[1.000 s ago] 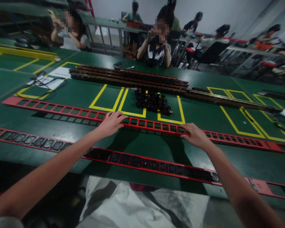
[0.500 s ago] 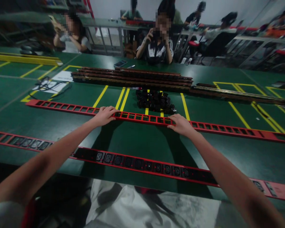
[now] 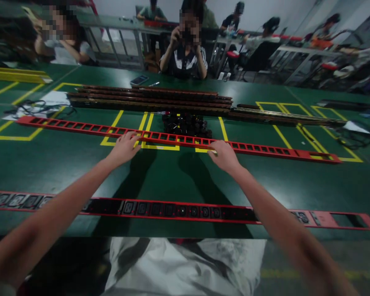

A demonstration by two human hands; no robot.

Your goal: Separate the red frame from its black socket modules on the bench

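Note:
A long red strip with empty rectangular cut-outs (image 3: pixel 265 150) lies across the green table (image 3: pixel 49 160). My left hand (image 3: pixel 123 148) rests on its near edge left of the middle, fingers laid over the strip. My right hand (image 3: pixel 224 155) lies on the same strip further right, fingers over its edge. A second red strip (image 3: pixel 172 209), fitted with black sockets, lies along the table's near edge under my forearms. A pile of loose black sockets (image 3: pixel 187 125) sits just behind the empty strip.
Several long dark brown bars (image 3: pixel 148 98) lie stacked behind the sockets. Yellow lines mark boxes on the table. Cables on white paper (image 3: pixel 33 107) lie far left, a phone (image 3: pixel 138 79) at the far edge. Two people sit across the table; others work behind.
The empty red strip has slid away from me, toward the black sockets, with both hands on it. The view has shifted left and downward.

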